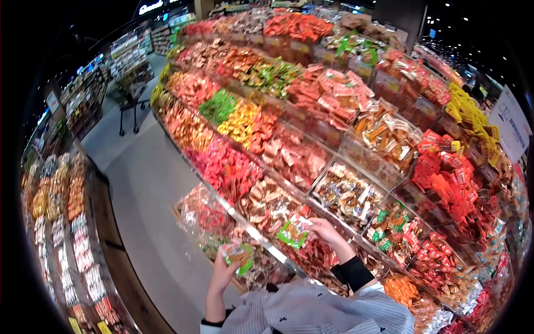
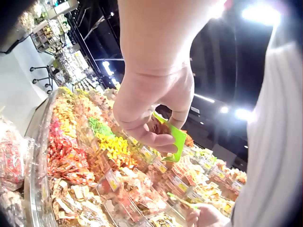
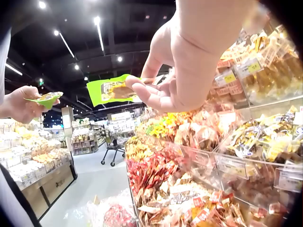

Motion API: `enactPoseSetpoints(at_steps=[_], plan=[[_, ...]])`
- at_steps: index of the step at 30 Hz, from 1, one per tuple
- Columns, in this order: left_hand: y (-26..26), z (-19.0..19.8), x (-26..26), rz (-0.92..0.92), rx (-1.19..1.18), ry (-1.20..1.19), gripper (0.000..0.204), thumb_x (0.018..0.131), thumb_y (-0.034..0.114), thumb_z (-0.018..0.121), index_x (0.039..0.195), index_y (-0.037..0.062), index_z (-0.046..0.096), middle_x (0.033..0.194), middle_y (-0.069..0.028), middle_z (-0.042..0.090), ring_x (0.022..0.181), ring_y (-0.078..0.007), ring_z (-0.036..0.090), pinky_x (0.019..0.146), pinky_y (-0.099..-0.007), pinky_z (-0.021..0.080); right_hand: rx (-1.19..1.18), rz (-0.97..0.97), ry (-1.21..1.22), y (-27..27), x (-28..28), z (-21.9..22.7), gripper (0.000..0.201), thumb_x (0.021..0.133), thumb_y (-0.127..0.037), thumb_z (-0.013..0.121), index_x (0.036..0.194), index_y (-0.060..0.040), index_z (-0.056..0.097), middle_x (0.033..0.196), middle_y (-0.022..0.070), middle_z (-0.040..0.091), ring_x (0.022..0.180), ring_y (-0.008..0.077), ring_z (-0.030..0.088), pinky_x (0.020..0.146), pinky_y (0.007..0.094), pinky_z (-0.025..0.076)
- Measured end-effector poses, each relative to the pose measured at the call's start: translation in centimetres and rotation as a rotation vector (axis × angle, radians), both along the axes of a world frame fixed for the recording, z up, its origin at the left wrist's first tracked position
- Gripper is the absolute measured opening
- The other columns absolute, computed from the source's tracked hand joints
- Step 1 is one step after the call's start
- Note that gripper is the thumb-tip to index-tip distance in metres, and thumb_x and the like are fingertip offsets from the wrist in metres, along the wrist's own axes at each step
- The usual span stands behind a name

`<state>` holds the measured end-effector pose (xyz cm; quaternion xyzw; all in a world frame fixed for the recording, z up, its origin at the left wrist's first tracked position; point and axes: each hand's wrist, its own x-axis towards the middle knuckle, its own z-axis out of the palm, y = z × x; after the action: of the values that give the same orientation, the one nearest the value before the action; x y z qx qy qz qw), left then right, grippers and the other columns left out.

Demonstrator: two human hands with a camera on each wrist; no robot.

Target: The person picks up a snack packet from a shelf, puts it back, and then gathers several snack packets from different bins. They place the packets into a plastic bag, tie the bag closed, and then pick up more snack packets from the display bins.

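My left hand (image 1: pixel 221 273) pinches a small snack packet (image 1: pixel 240 257) with a bright green edge, held up in front of my body at the near edge of the display. My right hand (image 1: pixel 329 231) holds a second green-edged snack packet (image 1: pixel 293 231) by one end, over the bins. In the right wrist view this packet (image 3: pixel 112 90) shows dark print and a brownish picture, its near end hidden by the fingers. Seen from the left wrist, the thumb and fingers curl round the other packet (image 2: pixel 178 142), covering much of it. The two packets are apart.
Tiered clear bins full of wrapped snacks (image 1: pixel 222 167) rise before me, with a metal rim (image 1: pixel 236 214) along the front. Clear bags of red packets (image 1: pixel 203 209) stand low beside it. Across the grey aisle floor (image 1: pixel 150 206) is another display (image 1: pixel 61 222); a cart (image 1: pixel 132 111) stands farther off.
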<state>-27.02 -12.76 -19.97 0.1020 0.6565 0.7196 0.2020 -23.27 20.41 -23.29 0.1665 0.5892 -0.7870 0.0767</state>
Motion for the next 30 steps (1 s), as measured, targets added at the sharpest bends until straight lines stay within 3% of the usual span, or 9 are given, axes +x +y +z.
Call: enactPoseSetpoints(at_steps=[4,10,11,13,14,17,23,25,30], plan=[[-2.3,-0.9,0.5,0.245,0.023,-0.218,0.056,0.068,-0.007,0.051,0.119,0.0066,0.030,0.109,-0.0093,0.046,0.094,-0.0174,0.051,0.074,-0.0268,0.046,0.139,0.072,-0.069,3.1,-3.7,-0.6,0.017,0.081,-0.016,0.053,0.091,-0.0018,0.053,0.067,0.0031,0.058,0.053,0.0063,0.055,0.044,0.0163,0.041],[-4.4,-1.7,2.0,0.483,0.031,-0.174,0.047,0.073,-0.002,0.052,0.116,0.0040,0.036,0.104,-0.0093,0.051,0.087,-0.0145,0.054,0.069,-0.0242,0.046,0.571,-0.224,0.371,13.7,-16.9,11.8,0.018,0.084,-0.016,0.049,0.095,-0.0023,0.052,0.069,0.0047,0.058,0.051,0.0101,0.054,0.047,0.0223,0.046],[-4.7,-1.8,2.5,0.492,0.006,-0.171,0.046,0.073,-0.001,0.052,0.116,0.0040,0.036,0.104,-0.0095,0.051,0.087,-0.0148,0.054,0.070,-0.0245,0.046,0.144,-0.398,0.392,14.1,-18.8,16.9,0.017,0.084,-0.015,0.048,0.093,-0.0005,0.051,0.069,0.0062,0.057,0.055,0.0114,0.054,0.049,0.0232,0.046],[-5.0,-2.0,3.1,0.493,-0.033,-0.169,0.044,0.074,0.001,0.052,0.116,0.0041,0.037,0.104,-0.0098,0.051,0.088,-0.0155,0.053,0.071,-0.0253,0.045,-0.021,-0.461,0.709,21.4,-26.1,22.8,0.024,0.085,-0.010,0.043,0.101,0.0070,0.047,0.077,0.0114,0.057,0.062,0.0183,0.058,0.058,0.0259,0.051],[-5.0,-2.0,3.4,0.492,-0.045,-0.170,0.044,0.075,0.002,0.052,0.116,0.0042,0.037,0.104,-0.0100,0.051,0.088,-0.0158,0.053,0.072,-0.0256,0.045,0.030,-0.435,0.787,22.5,-27.1,27.7,0.030,0.084,-0.013,0.045,0.106,0.0071,0.043,0.096,0.0201,0.054,0.088,0.0234,0.057,0.072,0.0321,0.051],[-5.1,-2.0,3.6,0.477,-0.084,-0.161,0.042,0.076,0.005,0.052,0.116,0.0044,0.038,0.104,-0.0105,0.051,0.090,-0.0168,0.052,0.074,-0.0267,0.044,-0.238,-0.706,0.781,21.7,-28.0,34.6,0.048,0.087,-0.017,0.039,0.123,0.0087,0.022,0.126,0.0270,0.026,0.113,0.0317,0.038,0.093,0.0381,0.037],[-4.8,-1.8,2.5,0.364,-0.104,-0.107,0.039,0.080,0.011,0.052,0.116,0.0048,0.040,0.105,-0.0116,0.050,0.093,-0.0187,0.050,0.078,-0.0289,0.043,0.366,0.010,0.539,13.3,-26.8,26.3,0.026,0.083,-0.013,0.049,0.106,-0.0014,0.047,0.084,0.0076,0.059,0.073,0.0146,0.058,0.067,0.0267,0.049],[-4.5,-1.3,1.7,0.296,-0.116,-0.067,0.038,0.081,0.013,0.051,0.116,0.0049,0.040,0.105,-0.0119,0.050,0.094,-0.0193,0.050,0.079,-0.0296,0.043,0.689,0.264,0.429,8.2,-22.4,23.4,0.027,0.082,-0.022,0.050,0.104,-0.0044,0.051,0.091,0.0060,0.058,0.078,0.0099,0.056,0.067,0.0211,0.048],[-1.8,-1.5,-1.3,0.046,-0.110,-0.050,0.034,0.078,0.006,0.052,0.111,0.0019,0.044,0.099,-0.0099,0.054,0.086,-0.0162,0.053,0.075,-0.0263,0.044,0.781,0.852,0.460,-0.8,-13.3,13.6,0.038,0.084,-0.029,0.048,0.113,-0.0040,0.046,0.099,0.0092,0.055,0.088,0.0156,0.054,0.078,0.0281,0.045]])
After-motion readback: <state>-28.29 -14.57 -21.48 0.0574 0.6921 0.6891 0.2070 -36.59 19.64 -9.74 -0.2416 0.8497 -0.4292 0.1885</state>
